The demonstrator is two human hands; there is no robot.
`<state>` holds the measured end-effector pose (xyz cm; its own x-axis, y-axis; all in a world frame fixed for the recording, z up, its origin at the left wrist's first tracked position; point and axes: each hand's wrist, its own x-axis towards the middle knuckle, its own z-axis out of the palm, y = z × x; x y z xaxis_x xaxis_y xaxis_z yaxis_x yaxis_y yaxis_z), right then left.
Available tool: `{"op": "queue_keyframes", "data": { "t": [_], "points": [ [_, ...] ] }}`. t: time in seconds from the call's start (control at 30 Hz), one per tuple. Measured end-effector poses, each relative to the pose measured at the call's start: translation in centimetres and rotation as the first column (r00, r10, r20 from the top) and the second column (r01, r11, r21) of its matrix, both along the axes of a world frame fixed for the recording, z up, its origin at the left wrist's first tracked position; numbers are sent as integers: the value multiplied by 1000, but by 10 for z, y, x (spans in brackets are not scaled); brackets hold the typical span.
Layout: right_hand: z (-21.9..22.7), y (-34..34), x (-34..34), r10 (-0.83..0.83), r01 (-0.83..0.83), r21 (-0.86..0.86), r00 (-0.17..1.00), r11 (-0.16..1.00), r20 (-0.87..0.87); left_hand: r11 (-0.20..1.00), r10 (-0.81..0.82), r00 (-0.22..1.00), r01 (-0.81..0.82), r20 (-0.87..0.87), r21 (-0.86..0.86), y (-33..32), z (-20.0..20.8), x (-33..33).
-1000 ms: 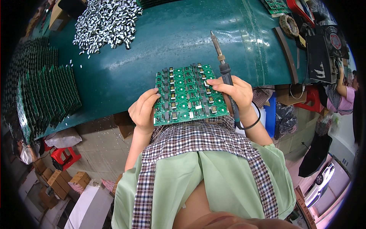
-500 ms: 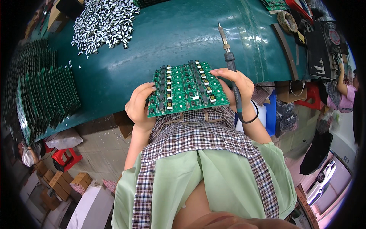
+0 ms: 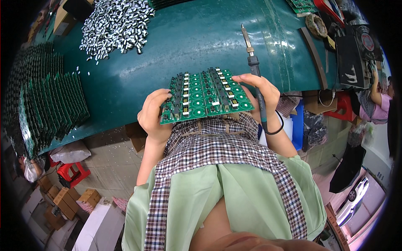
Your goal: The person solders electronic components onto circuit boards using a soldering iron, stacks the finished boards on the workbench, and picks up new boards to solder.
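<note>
A green circuit board panel with rows of black and white components is held level at the table's near edge, in front of my apron. My left hand is closed on its left edge. At the right edge, the fingers of my right hand grip the board. That same hand also carries a soldering iron, its metal tip pointing away over the table and its cord looping by my wrist. The fingertips under the board are hidden.
A heap of small white-and-black parts lies at the far left of the green table. Dense rows of upright green boards stand at the left. Right lie a dark strip, a tape roll and a black device. Another person is far right.
The board has tilted slightly, its near edge looking a little higher and its face more foreshortened. Both hands keep their hold, and the soldering iron has shifted only a touch.
</note>
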<state>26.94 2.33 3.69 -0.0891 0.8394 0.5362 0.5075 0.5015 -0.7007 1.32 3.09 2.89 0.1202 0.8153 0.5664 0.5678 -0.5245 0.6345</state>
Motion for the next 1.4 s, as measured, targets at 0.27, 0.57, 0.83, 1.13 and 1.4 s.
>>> {"op": "queue_keyframes", "data": {
  "t": [0.27, 0.57, 0.83, 1.13, 1.4],
  "points": [
    [-7, 2, 2, -13, 13, -11, 1000, 1000, 14, 999, -36, 999, 35, 7, 15, -1, -3, -3],
    [-13, 16, 3, 20, -18, -76, 1000, 997, 19, 997, -64, 998, 64, 5, -33, -9, -7, -8],
    [-5, 38, 9, 76, -69, -111, 995, 991, 60, 995, -80, 995, 82, -52, 47, -14, -16, -10],
    [-6, 63, 8, 364, -328, -339, 930, 882, 47, 994, -73, 990, 83, -119, 75, -16, -14, -10],
    [-9, 56, 5, 330, -298, -305, 942, 905, 59, 996, -61, 993, 67, -101, 59, -16, -13, -9]
  ]
}}
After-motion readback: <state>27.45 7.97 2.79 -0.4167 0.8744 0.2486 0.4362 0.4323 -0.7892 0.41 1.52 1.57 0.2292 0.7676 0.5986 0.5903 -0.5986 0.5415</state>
